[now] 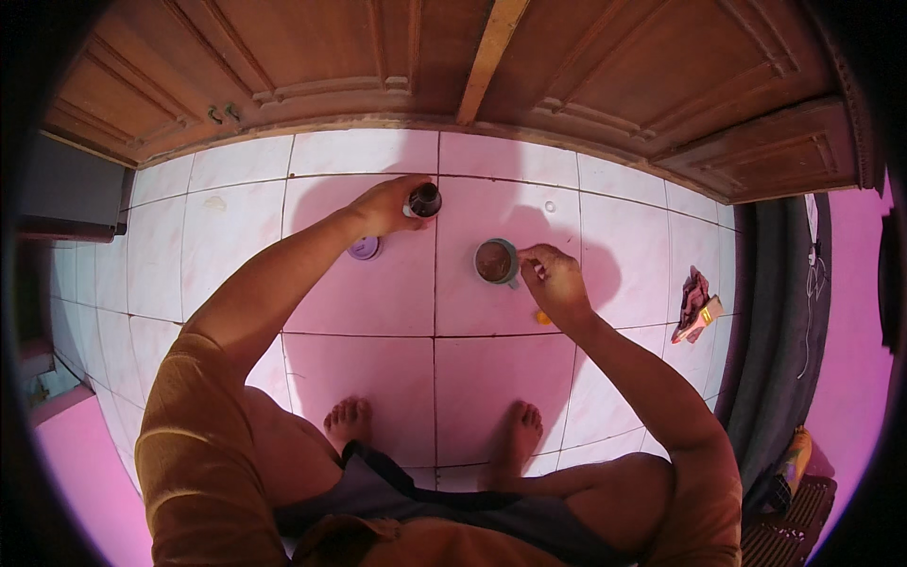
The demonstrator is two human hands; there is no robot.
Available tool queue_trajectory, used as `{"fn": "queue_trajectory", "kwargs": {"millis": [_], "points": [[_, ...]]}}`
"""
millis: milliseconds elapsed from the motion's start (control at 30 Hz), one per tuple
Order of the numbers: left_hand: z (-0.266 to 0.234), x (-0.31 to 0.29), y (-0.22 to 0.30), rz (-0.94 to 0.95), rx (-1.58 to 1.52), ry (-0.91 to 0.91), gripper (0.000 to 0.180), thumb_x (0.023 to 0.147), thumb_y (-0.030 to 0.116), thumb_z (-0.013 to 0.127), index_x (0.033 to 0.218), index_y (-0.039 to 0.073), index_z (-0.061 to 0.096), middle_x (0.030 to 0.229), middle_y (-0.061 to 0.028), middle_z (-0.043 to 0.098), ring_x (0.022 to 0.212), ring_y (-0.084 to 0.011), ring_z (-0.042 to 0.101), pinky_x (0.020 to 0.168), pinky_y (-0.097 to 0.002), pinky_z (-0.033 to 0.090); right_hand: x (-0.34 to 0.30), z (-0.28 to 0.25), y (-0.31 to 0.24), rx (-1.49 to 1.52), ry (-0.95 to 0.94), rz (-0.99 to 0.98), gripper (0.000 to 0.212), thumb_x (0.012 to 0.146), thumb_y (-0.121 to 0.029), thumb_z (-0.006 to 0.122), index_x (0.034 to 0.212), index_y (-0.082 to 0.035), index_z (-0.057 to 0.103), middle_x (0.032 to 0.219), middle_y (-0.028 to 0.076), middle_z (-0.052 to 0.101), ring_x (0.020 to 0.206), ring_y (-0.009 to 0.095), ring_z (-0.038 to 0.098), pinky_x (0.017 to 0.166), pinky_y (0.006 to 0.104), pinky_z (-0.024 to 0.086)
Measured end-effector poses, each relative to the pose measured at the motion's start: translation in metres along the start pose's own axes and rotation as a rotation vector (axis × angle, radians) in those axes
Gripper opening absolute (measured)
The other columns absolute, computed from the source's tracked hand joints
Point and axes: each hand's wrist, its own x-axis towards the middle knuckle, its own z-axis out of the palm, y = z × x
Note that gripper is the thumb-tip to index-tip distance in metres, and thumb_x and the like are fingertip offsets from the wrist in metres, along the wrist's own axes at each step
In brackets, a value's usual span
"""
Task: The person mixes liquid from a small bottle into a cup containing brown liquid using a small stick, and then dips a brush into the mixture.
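Note:
My left hand (389,206) is wrapped round a small dark bottle (426,198) with a pale band. Just below that hand stands a round purple-topped container (364,248), partly covered by my wrist. A grey-green mug (512,248) of brown liquid (493,262) sits on the tiles. At the mug's right rim my right hand (557,283) has its fingers pinched together. Whatever they hold, if anything, is hidden. The mug's handle shows just below the fingertips. A small yellow-orange item (541,317) lies beside my right wrist.
White floor tiles (378,312) lie under everything, and brown wooden cabinet doors (605,66) rise at the far side. A small clear ring (550,206) lies beyond the mug. To the right are a crumpled dark cloth (694,298) and a flat brush (705,318). My bare feet flank the near tiles.

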Motion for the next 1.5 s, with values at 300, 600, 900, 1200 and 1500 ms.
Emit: {"fn": "queue_trajectory", "kwargs": {"millis": [300, 600, 900, 1200, 1500], "points": [[-0.003, -0.003, 0.005, -0.007, 0.067, -0.035, 0.089, 0.080, 0.021, 0.086, 0.156, 0.010, 0.041, 0.147, -0.0163, 0.058, 0.137, -0.0312, 0.054, 0.117, -0.0369, 0.041, -0.002, -0.004, -0.004, -0.071, 0.019, -0.011, 0.014, 0.093, -0.010, 0.068, 0.104, -0.002, 0.074, 0.102, 0.017, 0.075, 0.086, 0.032, 0.073, 0.078, 0.0395, 0.059], [-0.003, -0.003, 0.013, 0.004, 0.093, -0.036, 0.086, 0.080, 0.021, 0.086, 0.154, 0.013, 0.044, 0.145, -0.0157, 0.059, 0.135, -0.0305, 0.056, 0.114, -0.0378, 0.044, -0.003, -0.007, 0.005, -0.182, -0.025, -0.024, 0.017, 0.094, -0.005, 0.068, 0.110, -0.002, 0.074, 0.103, 0.013, 0.076, 0.086, 0.021, 0.074, 0.075, 0.0328, 0.059], [0.005, 0.003, -0.008, 0.042, 0.040, -0.030, 0.086, 0.079, 0.028, 0.088, 0.152, 0.011, 0.046, 0.139, -0.0159, 0.065, 0.129, -0.0309, 0.061, 0.111, -0.0362, 0.047, 0.002, 0.001, 0.014, -0.112, -0.058, -0.128, 0.013, 0.092, -0.005, 0.068, 0.103, -0.002, 0.073, 0.103, 0.013, 0.076, 0.087, 0.027, 0.074, 0.075, 0.0356, 0.061], [0.009, 0.001, -0.007, -0.038, -0.026, -0.019, 0.075, 0.081, 0.016, 0.088, 0.146, 0.011, 0.051, 0.134, -0.0090, 0.067, 0.126, -0.0239, 0.062, 0.109, -0.0387, 0.050, -0.001, -0.002, 0.003, -0.106, -0.016, -0.103, 0.013, 0.091, -0.006, 0.068, 0.103, -0.002, 0.072, 0.101, 0.014, 0.075, 0.084, 0.030, 0.074, 0.075, 0.0379, 0.060], [0.009, -0.002, 0.004, 0.039, -0.023, 0.020, 0.069, 0.081, 0.012, 0.088, 0.141, 0.011, 0.055, 0.136, -0.0079, 0.064, 0.125, -0.0212, 0.063, 0.112, -0.0371, 0.049, 0.000, -0.007, 0.004, -0.081, -0.066, -0.034, 0.014, 0.093, -0.011, 0.070, 0.105, -0.005, 0.074, 0.101, 0.013, 0.076, 0.086, 0.029, 0.075, 0.077, 0.0374, 0.060]]}}
